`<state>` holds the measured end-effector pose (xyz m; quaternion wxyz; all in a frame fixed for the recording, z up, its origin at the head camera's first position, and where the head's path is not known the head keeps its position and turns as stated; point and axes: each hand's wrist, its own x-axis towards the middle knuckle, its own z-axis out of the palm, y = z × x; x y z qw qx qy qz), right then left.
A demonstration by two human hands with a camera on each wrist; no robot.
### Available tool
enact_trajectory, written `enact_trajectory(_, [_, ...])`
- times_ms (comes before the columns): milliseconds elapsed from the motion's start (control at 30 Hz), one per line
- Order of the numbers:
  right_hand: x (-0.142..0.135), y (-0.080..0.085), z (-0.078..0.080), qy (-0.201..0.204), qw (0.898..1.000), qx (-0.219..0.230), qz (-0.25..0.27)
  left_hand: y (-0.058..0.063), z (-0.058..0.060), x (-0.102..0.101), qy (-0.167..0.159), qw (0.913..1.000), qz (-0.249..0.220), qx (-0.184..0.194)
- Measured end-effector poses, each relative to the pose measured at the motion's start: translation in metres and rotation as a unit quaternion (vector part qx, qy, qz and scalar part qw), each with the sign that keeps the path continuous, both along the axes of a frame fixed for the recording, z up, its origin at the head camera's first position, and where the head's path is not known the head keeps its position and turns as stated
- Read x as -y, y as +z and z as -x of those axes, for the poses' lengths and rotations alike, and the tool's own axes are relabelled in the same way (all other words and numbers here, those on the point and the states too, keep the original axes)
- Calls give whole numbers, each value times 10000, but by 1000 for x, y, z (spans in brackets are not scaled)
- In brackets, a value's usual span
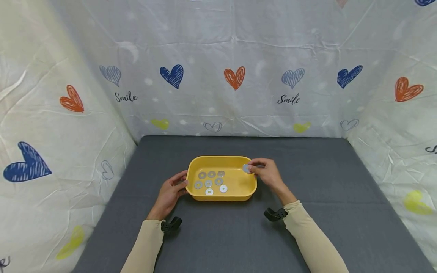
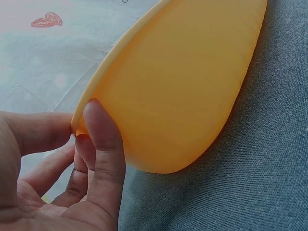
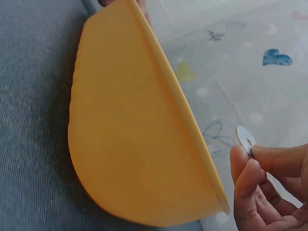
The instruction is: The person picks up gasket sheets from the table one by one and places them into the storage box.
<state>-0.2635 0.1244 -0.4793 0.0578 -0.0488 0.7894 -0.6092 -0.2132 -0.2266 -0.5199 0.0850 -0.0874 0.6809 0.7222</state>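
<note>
A yellow plastic tray [image 1: 235, 193] with rounded corners rests on the dark table. Several flat metal washers [image 1: 219, 181] lie spread over the left and middle of its floor. My left hand [image 1: 169, 193] grips the tray's left end, and in the left wrist view its fingers [image 2: 103, 130] pinch the rim. Above the tray's right end, my right hand [image 1: 268, 173] pinches one washer [image 1: 246, 168] between thumb and fingers. That washer [image 3: 244, 137] shows its round hole in the right wrist view, held clear of the rim.
Dark grey cloth covers the table [image 1: 218, 235]. A pale curtain [image 1: 205, 45] printed with hearts stands behind and on both sides. Black wrist bands [image 1: 172, 224] sit over the beige sleeves.
</note>
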Motion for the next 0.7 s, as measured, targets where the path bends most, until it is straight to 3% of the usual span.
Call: enact_trajectory(700, [41,11,6,231,9964,289,-757,-1,0,1,-33,9999,-3,-123])
